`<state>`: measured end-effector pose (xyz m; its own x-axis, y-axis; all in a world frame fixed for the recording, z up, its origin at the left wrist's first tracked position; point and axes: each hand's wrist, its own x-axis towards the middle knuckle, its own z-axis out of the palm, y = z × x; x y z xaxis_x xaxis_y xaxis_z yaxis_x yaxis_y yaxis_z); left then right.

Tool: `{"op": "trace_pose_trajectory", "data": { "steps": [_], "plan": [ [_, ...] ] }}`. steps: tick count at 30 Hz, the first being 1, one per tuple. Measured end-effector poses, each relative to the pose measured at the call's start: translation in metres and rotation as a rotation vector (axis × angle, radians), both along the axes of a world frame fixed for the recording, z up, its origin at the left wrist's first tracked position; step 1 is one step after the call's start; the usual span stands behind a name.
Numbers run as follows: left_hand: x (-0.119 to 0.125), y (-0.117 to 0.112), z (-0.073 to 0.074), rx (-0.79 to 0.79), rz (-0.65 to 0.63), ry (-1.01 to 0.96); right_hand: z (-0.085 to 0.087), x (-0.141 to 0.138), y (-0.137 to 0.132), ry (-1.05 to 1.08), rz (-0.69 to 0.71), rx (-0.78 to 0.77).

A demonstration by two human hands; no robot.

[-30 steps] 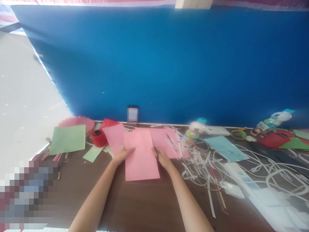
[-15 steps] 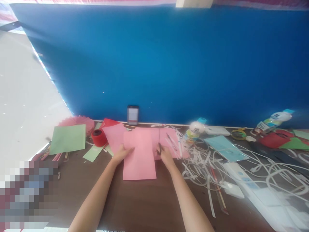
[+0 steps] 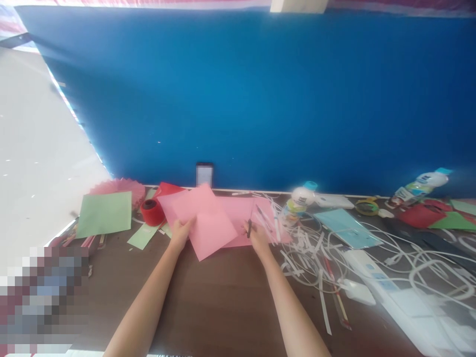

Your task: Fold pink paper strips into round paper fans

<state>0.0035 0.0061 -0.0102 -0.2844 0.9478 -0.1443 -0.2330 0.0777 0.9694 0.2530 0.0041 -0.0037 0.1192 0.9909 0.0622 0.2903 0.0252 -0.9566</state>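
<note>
Pink paper (image 3: 211, 225) is mid-scene above the counter (image 3: 208, 302), overlapping other pink sheets (image 3: 238, 206), set at a slant. Left hand (image 3: 181, 234) has its grip on the left edge, pinching, thumb on top. Right hand (image 3: 259, 239) has its grip around dark scissors (image 3: 249, 229), right of the paper and apart from it.

Step looks like one-handed control of the paper, scissors out of the way. To do it well: pinch light but firm so the edge doesn't crease, pivot from the wrist, avoid dragging the sheets below, keep blades off paper and fingers until both are lined up.

Orientation: long axis seems to run far left to near right. One corner points near, another right, one far, by the phone (image 3: 204, 174). Scissors point roughly far; blade opening too blurred to tell.
</note>
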Motion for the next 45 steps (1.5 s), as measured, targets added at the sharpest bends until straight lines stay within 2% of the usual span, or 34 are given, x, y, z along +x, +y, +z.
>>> {"op": "trace_pose_trajectory", "data": {
  "steps": [7, 10, 12, 14, 16, 21, 23, 25, 27, 30, 31, 35, 37, 42, 45],
  "plan": [
    [0.002, 0.002, -0.002, 0.177, 0.064, -0.209, 0.006, -0.002, -0.001, 0.052, 0.025, -0.032],
    [0.003, 0.005, -0.003, 0.155, 0.027, -0.308, 0.004, 0.001, 0.000, 0.007, 0.012, -0.007],
    [0.004, 0.006, -0.005, 0.120, -0.021, -0.279, 0.003, 0.004, 0.001, -0.113, -0.049, 0.035],
    [0.003, 0.007, -0.008, 0.096, -0.001, -0.148, 0.003, 0.009, 0.002, -0.262, -0.137, 0.064],
    [0.001, 0.007, -0.011, 0.122, 0.074, 0.051, 0.004, 0.013, 0.002, -0.359, -0.203, 0.056],
    [0.002, -0.001, -0.011, 0.321, 0.217, 0.805, 0.003, 0.021, 0.004, -0.411, -0.282, 0.013],
    [0.009, -0.008, -0.008, 0.431, 0.108, 1.050, 0.001, 0.024, 0.006, -0.430, -0.296, -0.004],
    [0.020, -0.017, -0.005, 0.518, -0.150, 1.204, -0.001, 0.026, 0.007, -0.456, -0.297, -0.009],
    [0.033, -0.026, -0.003, 0.556, -0.368, 1.293, -0.004, 0.028, 0.007, -0.485, -0.297, 0.008],
    [0.047, -0.037, -0.001, 0.597, -0.586, 1.356, -0.009, 0.031, 0.009, -0.536, -0.308, 0.061],
    [0.049, -0.039, 0.000, 0.602, -0.624, 1.358, -0.011, 0.033, 0.010, -0.556, -0.316, 0.090],
    [0.047, -0.037, 0.002, 0.631, -0.676, 1.334, -0.021, 0.035, 0.012, -0.664, -0.342, 0.302],
    [0.044, -0.035, 0.001, 0.647, -0.682, 1.318, -0.024, 0.032, 0.012, -0.725, -0.288, 0.388],
    [0.043, -0.032, 0.000, 0.638, -0.593, 1.303, -0.025, 0.012, 0.008, -0.911, -0.035, 0.423],
    [0.044, -0.033, 0.005, 0.648, -0.550, 1.274, -0.022, 0.006, 0.006, -1.016, -0.042, 0.399]
  ]
}}
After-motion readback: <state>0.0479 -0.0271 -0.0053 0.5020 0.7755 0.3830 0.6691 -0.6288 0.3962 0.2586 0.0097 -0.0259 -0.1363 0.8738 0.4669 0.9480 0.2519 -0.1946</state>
